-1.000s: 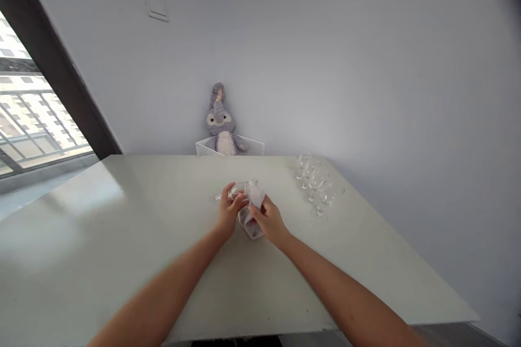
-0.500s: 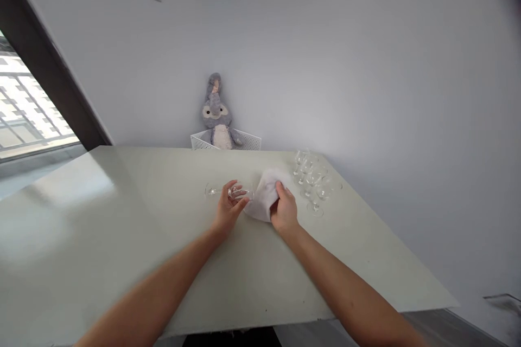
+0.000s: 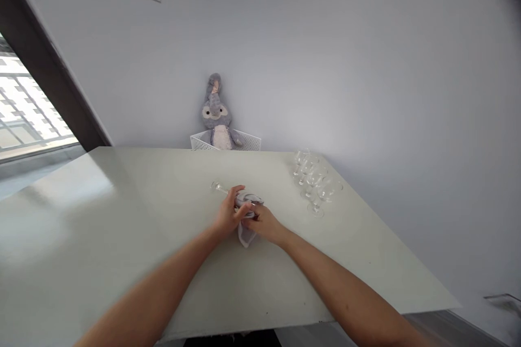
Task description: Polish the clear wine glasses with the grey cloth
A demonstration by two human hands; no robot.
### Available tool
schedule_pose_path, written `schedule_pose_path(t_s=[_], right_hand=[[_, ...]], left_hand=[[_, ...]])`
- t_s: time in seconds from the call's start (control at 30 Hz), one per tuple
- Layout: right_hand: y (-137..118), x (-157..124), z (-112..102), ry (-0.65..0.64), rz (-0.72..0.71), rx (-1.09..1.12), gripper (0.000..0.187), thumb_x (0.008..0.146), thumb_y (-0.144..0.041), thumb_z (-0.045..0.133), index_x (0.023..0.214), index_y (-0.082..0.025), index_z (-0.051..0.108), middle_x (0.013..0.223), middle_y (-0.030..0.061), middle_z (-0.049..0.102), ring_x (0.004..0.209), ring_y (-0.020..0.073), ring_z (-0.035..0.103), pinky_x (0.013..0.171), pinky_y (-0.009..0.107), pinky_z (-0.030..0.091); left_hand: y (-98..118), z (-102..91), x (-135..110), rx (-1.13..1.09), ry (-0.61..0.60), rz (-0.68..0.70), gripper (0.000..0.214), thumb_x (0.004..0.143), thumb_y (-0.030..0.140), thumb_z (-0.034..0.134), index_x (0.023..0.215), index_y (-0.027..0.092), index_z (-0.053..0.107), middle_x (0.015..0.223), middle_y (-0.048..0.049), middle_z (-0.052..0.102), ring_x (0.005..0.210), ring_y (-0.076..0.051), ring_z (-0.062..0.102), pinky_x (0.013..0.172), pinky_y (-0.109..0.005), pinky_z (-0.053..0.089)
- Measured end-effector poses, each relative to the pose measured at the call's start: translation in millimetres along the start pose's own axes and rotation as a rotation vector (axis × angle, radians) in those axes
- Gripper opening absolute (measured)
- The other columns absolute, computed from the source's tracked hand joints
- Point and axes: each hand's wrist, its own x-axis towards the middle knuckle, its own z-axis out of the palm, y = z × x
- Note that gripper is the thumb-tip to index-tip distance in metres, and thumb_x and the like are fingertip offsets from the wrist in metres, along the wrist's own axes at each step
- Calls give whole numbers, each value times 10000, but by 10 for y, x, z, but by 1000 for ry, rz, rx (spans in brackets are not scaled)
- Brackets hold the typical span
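Above the middle of the table, my left hand (image 3: pixel 231 213) is closed round the bowl of a wine glass (image 3: pixel 218 187). The glass lies tilted on its side in the grip, its stem and foot pointing to the left. My right hand (image 3: pixel 262 221) grips a pale grey cloth (image 3: pixel 246 235) at the mouth of the glass. Part of the cloth shows inside the bowl, and a corner hangs down below the hands. The right fingertips are partly hidden by the cloth and the left thumb.
Several clear wine glasses (image 3: pixel 313 176) stand grouped near the right edge of the pale table (image 3: pixel 154 260). Behind the far edge, a grey plush toy (image 3: pixel 216 114) sits in a white basket (image 3: pixel 249 142) against the wall.
My right hand has moved left and brought the cloth from beside the glass into its bowl. The glass has tilted a little, and the cloth is now bunched up.
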Motion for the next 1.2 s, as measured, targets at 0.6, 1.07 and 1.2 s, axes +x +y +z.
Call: schedule_pose_path(t_s=[0.6, 1.07, 1.2], right_hand=[[54, 24, -82, 126, -10, 256, 155, 670, -336, 677, 655, -188, 634, 570, -3, 614, 551, 139, 553, 564, 262, 436], [118, 20, -37, 82, 5, 287, 335, 698, -482, 617, 808, -167, 649, 720, 42, 645, 626, 170, 593, 577, 299, 483], [83, 6, -82, 112, -224, -141, 211, 682, -399, 664, 822, -242, 678, 958, 43, 650, 938, 220, 563, 855, 358, 417]], left_hand=[[64, -62, 107, -17, -88, -82, 404, 833, 457, 407, 1022, 146, 583, 829, -55, 633, 724, -156, 597, 671, -311, 512], [207, -66, 94, -65, -101, -95, 422, 784, 467, 493, 1096, 182, 500, 812, -37, 622, 662, -135, 575, 607, -285, 516], [230, -103, 137, -152, -160, -235, 445, 801, 533, 407, 965, 153, 569, 696, -16, 569, 625, -134, 556, 574, -282, 514]])
